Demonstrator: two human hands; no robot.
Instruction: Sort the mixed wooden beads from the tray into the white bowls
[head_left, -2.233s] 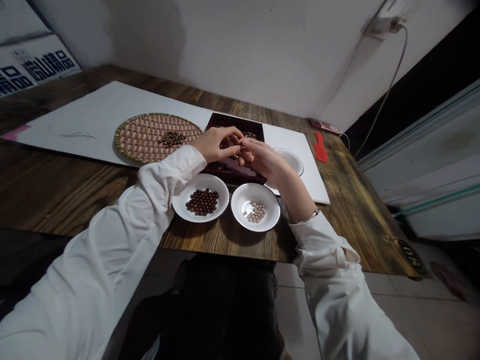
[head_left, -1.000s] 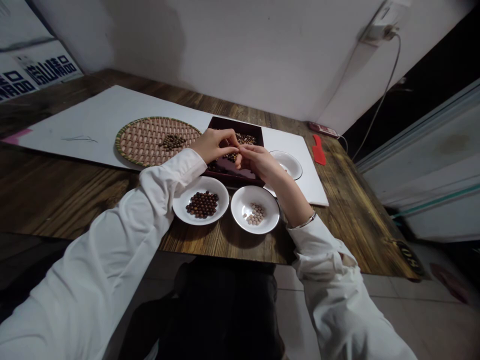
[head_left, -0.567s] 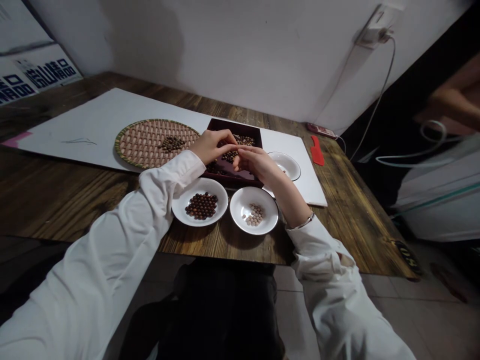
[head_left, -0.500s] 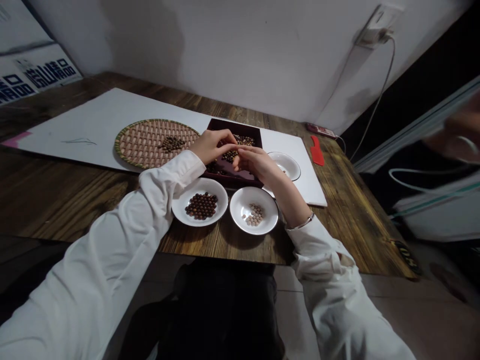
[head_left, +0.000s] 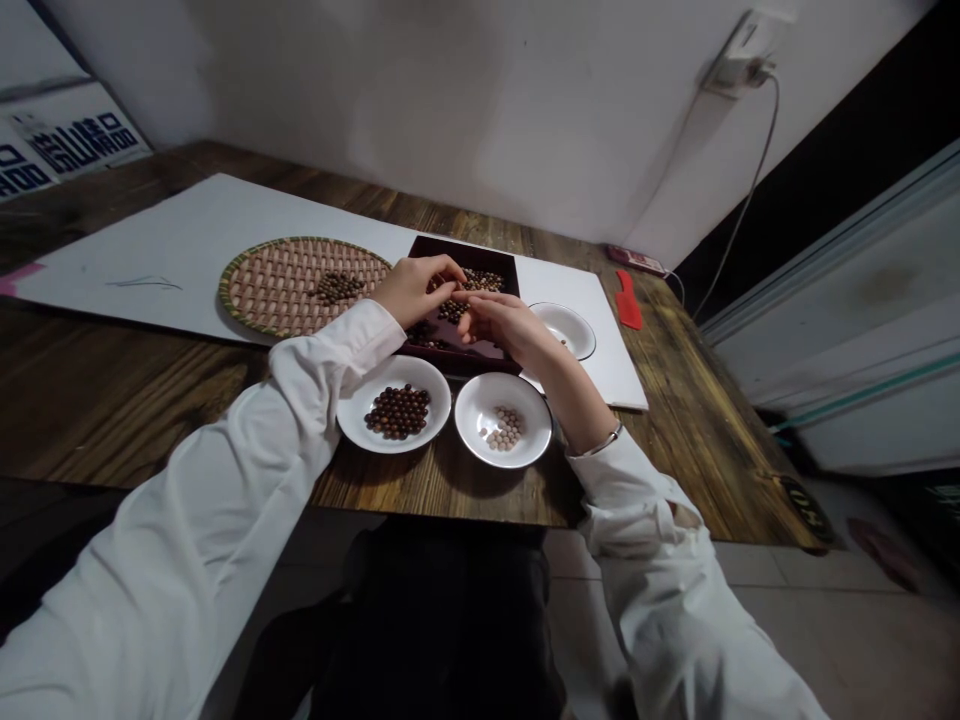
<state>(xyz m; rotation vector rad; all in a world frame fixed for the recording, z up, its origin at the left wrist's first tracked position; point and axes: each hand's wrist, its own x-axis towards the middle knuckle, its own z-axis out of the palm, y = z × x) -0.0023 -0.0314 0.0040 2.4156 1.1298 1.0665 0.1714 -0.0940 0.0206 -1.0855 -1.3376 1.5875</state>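
Note:
Over a dark red tray [head_left: 486, 356] of mixed brown and tan beads [head_left: 480, 280], my two hands meet at the fingertips. My left hand [head_left: 418, 288] is closed, its thumb and forefinger pinched close together. My right hand [head_left: 508, 325] comes in from the other side with its fingers bent inward and pressed together, touching or nearly touching the left fingertips. Anything between the fingers is too small to make out. Just below the hands stand a white bowl [head_left: 352, 432] of dark brown beads [head_left: 397, 412] and another white bowl [head_left: 480, 448] of pale beads [head_left: 507, 428].
A round woven mat [head_left: 262, 290] with greenish-brown beads [head_left: 339, 287] lies left of the tray. Behind my right wrist is a third white dish [head_left: 574, 325]. A white board [head_left: 187, 225] lies beneath. A red comb-like piece [head_left: 628, 302] and a plugged-in phone [head_left: 634, 260] lie at right.
My hands keep nearly the same pose over the tray, the fingertips shifting only slightly. The view has moved a little, and the blurred person at the right edge is out of sight.

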